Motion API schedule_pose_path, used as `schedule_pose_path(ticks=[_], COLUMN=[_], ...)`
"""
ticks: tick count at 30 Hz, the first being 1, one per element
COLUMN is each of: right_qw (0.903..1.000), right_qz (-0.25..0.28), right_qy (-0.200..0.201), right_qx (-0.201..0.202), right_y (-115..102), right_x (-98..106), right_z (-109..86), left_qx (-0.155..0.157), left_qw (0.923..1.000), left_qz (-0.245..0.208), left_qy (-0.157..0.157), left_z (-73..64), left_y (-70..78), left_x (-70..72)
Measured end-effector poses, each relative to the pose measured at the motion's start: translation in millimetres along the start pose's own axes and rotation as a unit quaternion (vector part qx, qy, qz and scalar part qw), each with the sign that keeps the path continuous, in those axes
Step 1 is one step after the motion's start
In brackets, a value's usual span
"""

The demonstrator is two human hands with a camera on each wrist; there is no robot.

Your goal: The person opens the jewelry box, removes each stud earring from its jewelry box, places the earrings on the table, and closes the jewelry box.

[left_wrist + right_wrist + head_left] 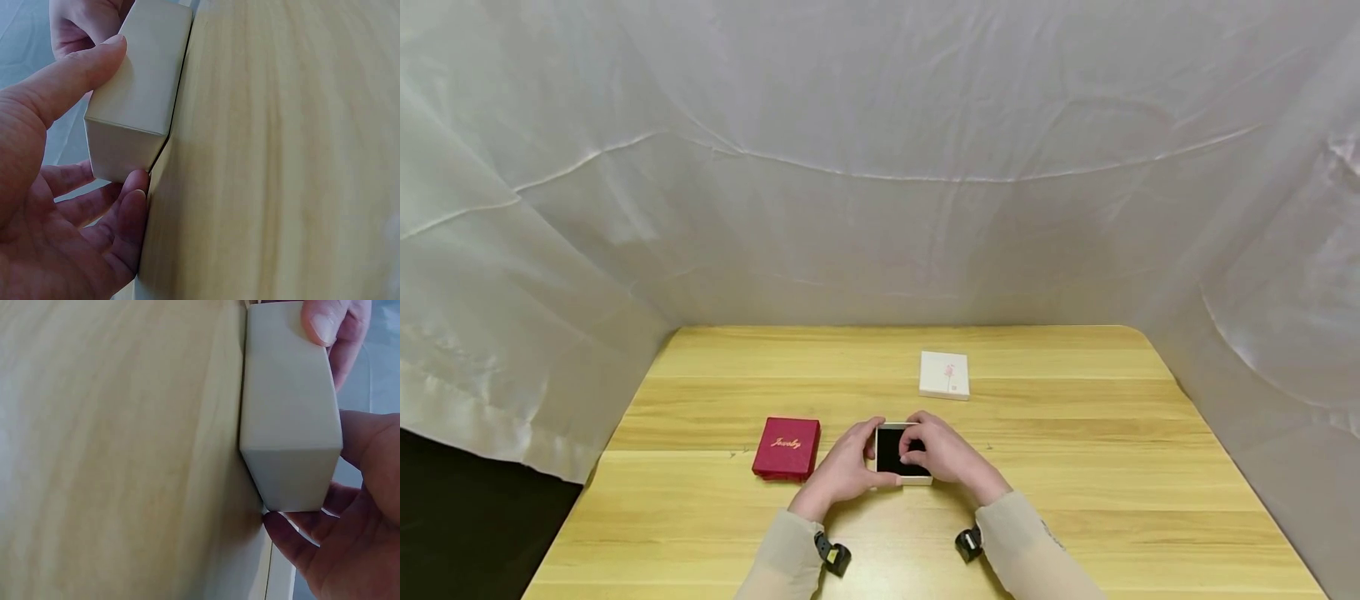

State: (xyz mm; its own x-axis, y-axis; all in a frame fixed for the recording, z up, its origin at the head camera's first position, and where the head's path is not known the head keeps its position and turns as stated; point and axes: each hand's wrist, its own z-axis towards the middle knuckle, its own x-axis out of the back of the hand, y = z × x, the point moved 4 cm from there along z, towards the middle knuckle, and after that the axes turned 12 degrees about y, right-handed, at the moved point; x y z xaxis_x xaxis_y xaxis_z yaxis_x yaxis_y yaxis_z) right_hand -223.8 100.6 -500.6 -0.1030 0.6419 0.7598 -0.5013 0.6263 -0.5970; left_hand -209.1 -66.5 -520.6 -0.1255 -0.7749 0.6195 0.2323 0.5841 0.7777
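Observation:
A small cream box (pixel 916 481) stands without a lid on the table in front of me, a black pad (pixel 889 454) showing inside. My left hand (pixel 846 467) grips its left side; in the left wrist view the thumb presses the near wall (pixel 150 69) and fingers reach round the end. My right hand (pixel 942 450) is over the box's right part, thumb and index finger curled toward each other above the pad. In the right wrist view, its other fingers (pixel 294 540) are at the box's end (pixel 294 478). I cannot tell whether those fingertips pinch something.
To the left of my left hand lies a red box (pixel 786 448) with gold "Jewelry" lettering. A flat white square lid (pixel 944 375) with a pink flower print lies farther back. The wooden table (pixel 1075 467) is bordered by pale cloth (pixel 880 208) at the back and sides.

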Motion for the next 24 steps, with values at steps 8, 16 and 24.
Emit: schedule_pose_path(ticks=[8, 16, 24], right_qw=[0.9989, 0.9940, 0.9918], right_qz=[0.034, 0.065, 0.066], right_qy=[-0.006, 0.021, 0.059], right_qx=[-0.032, -0.086, -0.092], right_y=[3.1, 13.9, 29.3], right_x=[7.3, 24.1, 47.0], right_z=[-7.2, -16.7, -26.1], left_qx=[0.000, -0.007, -0.001], left_qw=[1.0000, 1.0000, 1.0000], left_qz=[-0.002, -0.003, 0.000], left_qy=[0.005, 0.005, 0.008], left_z=[-0.4, 0.0, -0.3], left_y=[0.9, 1.3, 1.6], left_x=[0.7, 0.4, 0.2])
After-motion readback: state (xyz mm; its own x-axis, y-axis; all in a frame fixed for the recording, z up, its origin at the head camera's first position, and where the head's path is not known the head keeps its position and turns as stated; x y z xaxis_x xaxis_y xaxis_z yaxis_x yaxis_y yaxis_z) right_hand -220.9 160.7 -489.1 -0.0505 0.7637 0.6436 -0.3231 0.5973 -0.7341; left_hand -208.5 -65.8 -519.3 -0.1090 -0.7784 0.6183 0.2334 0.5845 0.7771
